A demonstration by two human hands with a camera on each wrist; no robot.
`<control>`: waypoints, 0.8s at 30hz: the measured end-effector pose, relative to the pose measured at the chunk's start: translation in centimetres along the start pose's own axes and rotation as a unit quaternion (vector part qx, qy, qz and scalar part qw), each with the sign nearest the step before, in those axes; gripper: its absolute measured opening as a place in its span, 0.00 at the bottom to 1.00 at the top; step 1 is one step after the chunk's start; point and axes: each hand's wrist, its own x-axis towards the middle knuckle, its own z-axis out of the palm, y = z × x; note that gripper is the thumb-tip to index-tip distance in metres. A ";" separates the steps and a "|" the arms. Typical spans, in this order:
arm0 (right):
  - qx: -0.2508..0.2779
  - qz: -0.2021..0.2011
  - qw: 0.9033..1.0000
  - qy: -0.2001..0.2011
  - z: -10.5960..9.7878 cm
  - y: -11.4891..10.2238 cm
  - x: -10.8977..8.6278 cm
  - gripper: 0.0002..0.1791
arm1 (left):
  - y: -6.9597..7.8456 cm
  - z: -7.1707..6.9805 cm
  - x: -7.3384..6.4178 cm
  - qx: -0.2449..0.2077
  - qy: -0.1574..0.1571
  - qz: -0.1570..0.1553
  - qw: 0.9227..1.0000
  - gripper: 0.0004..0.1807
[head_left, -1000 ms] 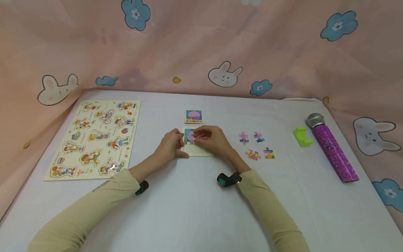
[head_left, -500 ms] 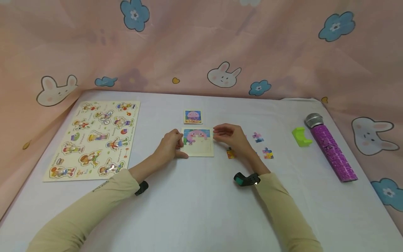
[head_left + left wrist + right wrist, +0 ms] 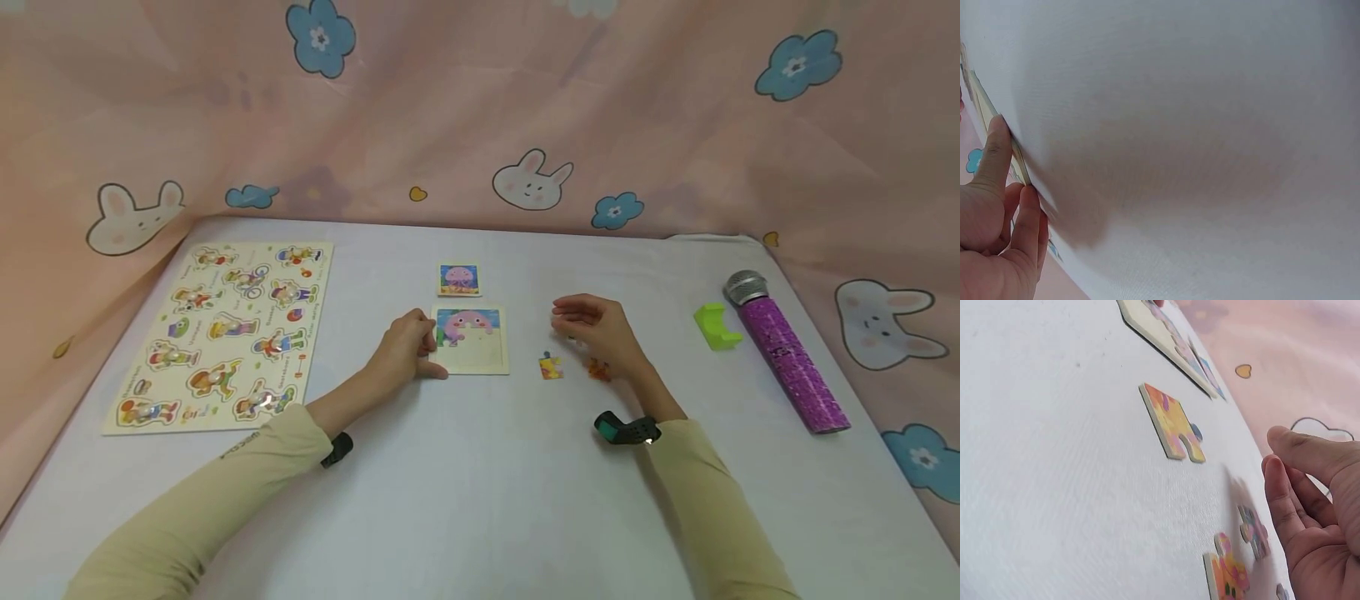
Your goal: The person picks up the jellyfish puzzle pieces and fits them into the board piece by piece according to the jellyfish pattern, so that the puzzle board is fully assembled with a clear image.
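Observation:
My left hand [image 3: 408, 346] holds the near left corner of a square jigsaw tray [image 3: 480, 358], thumb at its near edge and fingers along its left side. Joined pieces fill the tray's upper part with a pink cartoon sea creature; the lower part shows bare cream. In the left wrist view the fingertips [image 3: 1030, 195] meet the tray's edge. Right of the tray my right hand [image 3: 600, 329] hovers over loose jigsaw pieces, fingers loosely bent and nothing between them. A yellow-orange piece [image 3: 1171, 425] lies nearer the tray; another piece [image 3: 1255, 531] lies under the hand. Some pieces are partly hidden by it.
Behind the tray lies a small picture card [image 3: 460, 280] with a pink sea creature. A large board of cartoon figures [image 3: 225, 333] is on the left. To the right lie a lime-green block [image 3: 717, 327] and a purple glitter microphone [image 3: 791, 358]. A pink curtain [image 3: 420, 100] hangs behind.
My right hand has left the tray and moved right, over the loose pieces, uncovering the pink picture in the tray. The left hand stays at the tray's corner.

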 end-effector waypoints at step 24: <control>-0.225 0.039 0.970 -0.081 -4.7 0.2 -0.6 0.21 | -0.1 0.1 -0.2 -0.002 0.006 0.011 1.000 0.21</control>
